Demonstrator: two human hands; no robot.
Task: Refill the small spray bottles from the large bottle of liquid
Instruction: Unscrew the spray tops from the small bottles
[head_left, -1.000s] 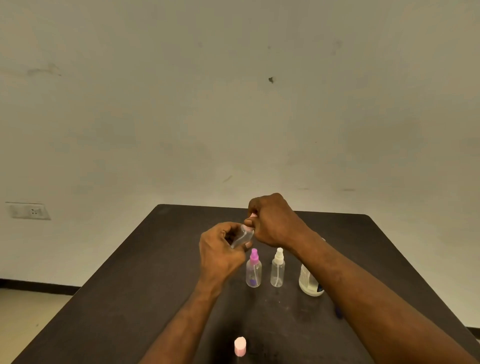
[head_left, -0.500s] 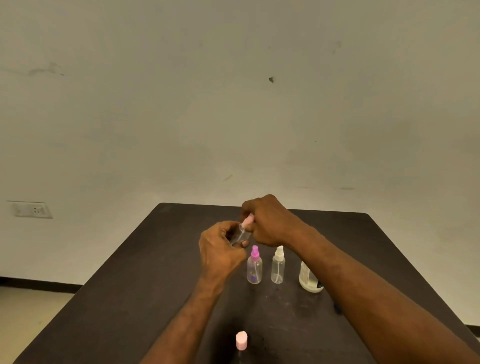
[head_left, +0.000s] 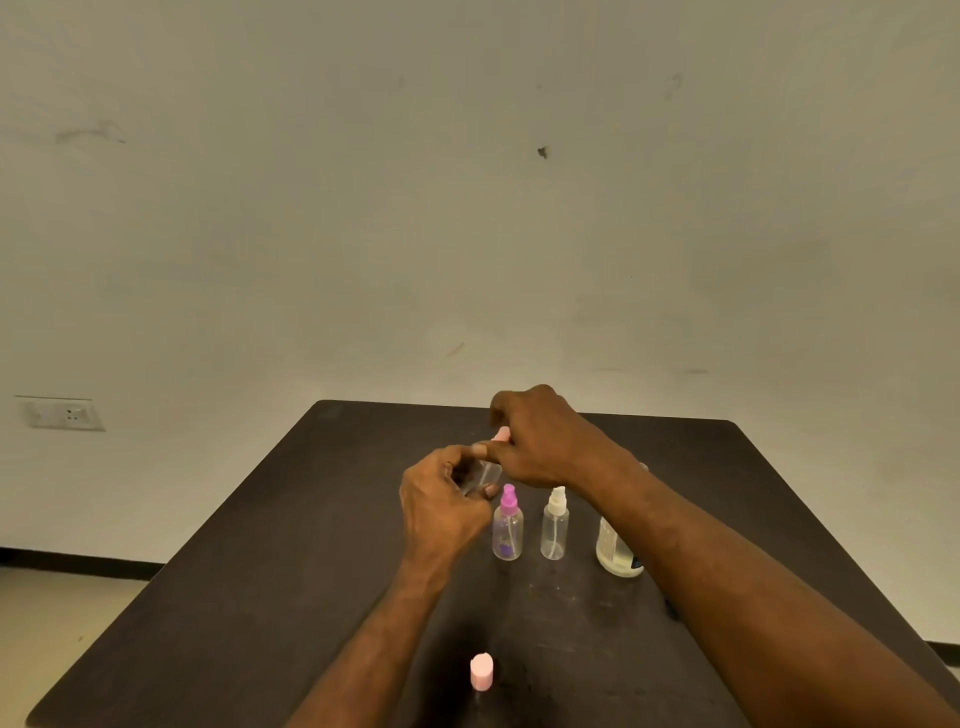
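Table (head_left: 270, 587) is bearing, largest first, the large bottle (head_left: 615, 556), half hidden behind the right forearm, then two capped small spray bottles (head_left: 507, 525) beside it. Left hand (head_left: 441, 509) is gripping a clear small bottle (head_left: 480, 475) above the table while right hand (head_left: 540, 441) is pinching its pink sprayer top (head_left: 502, 434). Twisting too hard is risking a slip of the smooth plastic and a fall onto the standing bottles.

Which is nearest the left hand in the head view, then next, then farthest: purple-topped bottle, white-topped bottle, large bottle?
1. Purple-topped bottle, just right of the left hand.
2. White-topped bottle, further right.
3. Large bottle, farthest right, partly behind the forearm.
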